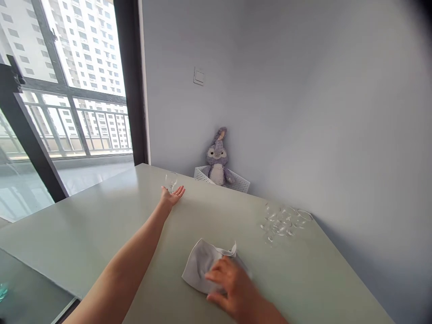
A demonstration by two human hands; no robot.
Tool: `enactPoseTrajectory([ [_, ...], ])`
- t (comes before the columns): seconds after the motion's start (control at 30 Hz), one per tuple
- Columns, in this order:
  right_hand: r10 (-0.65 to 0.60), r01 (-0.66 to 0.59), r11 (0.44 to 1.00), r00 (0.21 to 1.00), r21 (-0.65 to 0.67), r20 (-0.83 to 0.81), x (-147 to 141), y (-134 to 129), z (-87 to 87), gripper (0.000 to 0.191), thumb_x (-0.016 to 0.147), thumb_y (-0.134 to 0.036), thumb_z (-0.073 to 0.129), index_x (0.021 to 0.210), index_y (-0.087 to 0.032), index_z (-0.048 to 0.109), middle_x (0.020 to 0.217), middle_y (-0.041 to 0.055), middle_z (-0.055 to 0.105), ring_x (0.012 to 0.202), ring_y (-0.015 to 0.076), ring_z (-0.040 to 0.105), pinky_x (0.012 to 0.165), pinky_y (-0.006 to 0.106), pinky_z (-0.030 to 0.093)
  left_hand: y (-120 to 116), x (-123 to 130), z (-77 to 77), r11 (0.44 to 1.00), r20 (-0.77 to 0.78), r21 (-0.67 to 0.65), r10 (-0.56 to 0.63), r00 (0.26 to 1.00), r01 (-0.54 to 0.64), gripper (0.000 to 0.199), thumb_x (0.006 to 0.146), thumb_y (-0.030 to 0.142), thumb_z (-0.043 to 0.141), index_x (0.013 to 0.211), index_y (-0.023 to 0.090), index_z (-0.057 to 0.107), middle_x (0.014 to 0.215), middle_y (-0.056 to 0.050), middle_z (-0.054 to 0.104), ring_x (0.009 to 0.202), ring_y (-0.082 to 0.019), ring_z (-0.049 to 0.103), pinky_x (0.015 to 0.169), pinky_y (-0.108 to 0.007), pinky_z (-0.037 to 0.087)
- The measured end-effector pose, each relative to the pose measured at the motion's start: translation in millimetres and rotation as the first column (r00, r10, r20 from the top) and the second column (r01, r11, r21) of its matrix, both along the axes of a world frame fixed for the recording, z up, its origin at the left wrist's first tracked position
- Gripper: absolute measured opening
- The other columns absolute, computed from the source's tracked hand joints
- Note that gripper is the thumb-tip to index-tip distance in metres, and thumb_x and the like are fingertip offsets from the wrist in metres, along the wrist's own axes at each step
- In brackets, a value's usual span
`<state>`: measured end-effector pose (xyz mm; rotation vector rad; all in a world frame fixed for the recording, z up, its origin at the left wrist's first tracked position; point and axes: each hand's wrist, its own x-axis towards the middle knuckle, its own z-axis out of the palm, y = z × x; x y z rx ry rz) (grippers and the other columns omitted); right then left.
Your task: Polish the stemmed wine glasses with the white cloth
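My left hand point(172, 196) reaches far across the table with its palm up and its fingers spread. Just beyond the fingers is a clear glass point(171, 178), very close to the hand; whether they touch I cannot tell. A grey cloth point(200, 264) lies crumpled near the front of the table, one corner sticking up. Over its right side hovers my right hand point(232, 282), slightly blurred, fingers bent and a gap between thumb and fingertips. Whether it touches the cloth is unclear.
Several clear glasses point(283, 221) cluster at the table's right rear, near the wall. Behind the far edge of the pale table point(111, 211), a plush toy point(217, 158) sits in a white perforated basket point(241, 183). A dark-framed glass door point(33, 148) is at left.
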<state>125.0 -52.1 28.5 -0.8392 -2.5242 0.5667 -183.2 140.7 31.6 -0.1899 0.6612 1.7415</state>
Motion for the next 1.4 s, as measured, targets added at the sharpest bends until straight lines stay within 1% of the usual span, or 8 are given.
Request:
enactPoseTrajectory([
  [0.13,-0.024,-0.036,0.97,0.97,0.241,0.242,-23,-1,-33.4,0.063,0.054,-0.052,0.073,0.107,-0.022,0.058,0.096,0.0079,0.061,0.083,0.0271,0.053,0.072,0.039,0.045,11,-7,-3.2,0.999,0.068,0.034,0.04,0.997,-0.043,0.045,0.086,0.055,0.023,0.122,0.027,0.025,0.119,-0.019,0.044,0.102,-0.029,0.057,0.063,-0.042,0.055],
  [0.3,-0.112,0.034,0.929,0.975,0.369,0.192,-28,6,-62.9,0.03,0.066,-0.025,0.068,0.095,-0.02,0.061,0.086,0.0066,0.062,0.076,0.0236,0.054,0.061,0.033,0.046,15,-13,-2.0,0.995,0.083,0.075,0.057,0.995,-0.063,0.034,0.086,0.051,0.032,0.096,0.019,0.04,0.105,-0.015,0.051,0.096,-0.024,0.06,0.065,-0.037,0.056],
  [0.47,-0.214,0.216,0.976,0.963,-0.01,-0.165,-21,20,-55.4,0.017,0.079,-0.016,0.047,0.078,-0.019,0.064,0.073,0.0034,0.061,0.067,0.0174,0.056,0.059,0.027,0.044,2,2,8.8,0.995,0.032,0.098,-0.016,0.999,0.013,0.025,0.086,0.042,0.041,0.088,0.017,0.04,0.103,-0.014,0.05,0.096,-0.022,0.06,0.065,-0.031,0.056],
  [0.67,-0.752,0.191,0.626,0.403,-0.756,-0.521,-6,55,15.4,0.027,0.069,-0.041,0.064,0.073,-0.015,0.061,0.061,-0.0002,0.055,0.058,0.0144,0.051,0.052,0.025,0.041,-28,61,38.5,0.949,-0.105,0.214,-0.213,0.971,0.231,0.016,0.078,0.026,0.057,0.081,0.013,0.048,0.094,-0.015,0.057,0.093,-0.025,0.061,0.071,-0.032,0.055],
  [0.83,-0.731,0.086,0.682,0.106,-0.726,-0.674,-14,66,68.1,0.027,0.067,-0.042,0.066,0.08,-0.019,0.062,0.065,-0.0028,0.056,0.058,0.0119,0.05,0.052,0.022,0.041,-60,118,59.7,0.857,-0.392,0.323,-0.264,0.881,0.401,0.017,0.075,0.027,0.058,0.086,0.015,0.052,0.09,-0.009,0.061,0.078,-0.019,0.064,0.071,-0.031,0.052],
  [0.9,-0.671,0.124,0.741,0.134,-0.66,-0.729,-23,63,74.4,0.028,0.072,-0.044,0.061,0.085,-0.019,0.063,0.068,-0.002,0.058,0.062,0.0122,0.051,0.054,0.022,0.042,-75,137,63.8,0.825,-0.459,0.371,-0.236,0.856,0.427,0.019,0.075,0.029,0.057,0.087,0.017,0.052,0.088,-0.006,0.061,0.075,-0.017,0.063,0.071,-0.031,0.051],
  [1.17,-0.344,0.187,0.936,0.661,-0.298,-0.667,-44,50,62.1,0.045,0.085,-0.035,0.045,0.127,-0.021,0.045,0.118,0.0079,0.057,0.101,0.0214,0.055,0.081,0.031,0.047,-115,172,75.4,0.827,-0.579,0.388,-0.126,0.806,0.408,0.024,0.078,0.037,0.051,0.097,0.023,0.046,0.083,0.001,0.058,0.066,-0.011,0.057,0.062,-0.022,0.045],
  [1.4,-0.244,0.285,0.958,0.855,0.02,-0.457,-29,57,65.1,0.035,0.083,-0.026,0.047,0.118,-0.019,0.05,0.106,0.0087,0.061,0.093,0.0211,0.057,0.077,0.032,0.047,-125,172,80.8,0.788,-0.702,0.318,-0.178,0.689,0.527,0.028,0.08,0.045,0.046,0.099,0.024,0.047,0.072,0.003,0.053,0.064,-0.011,0.052,0.063,-0.021,0.042],
])
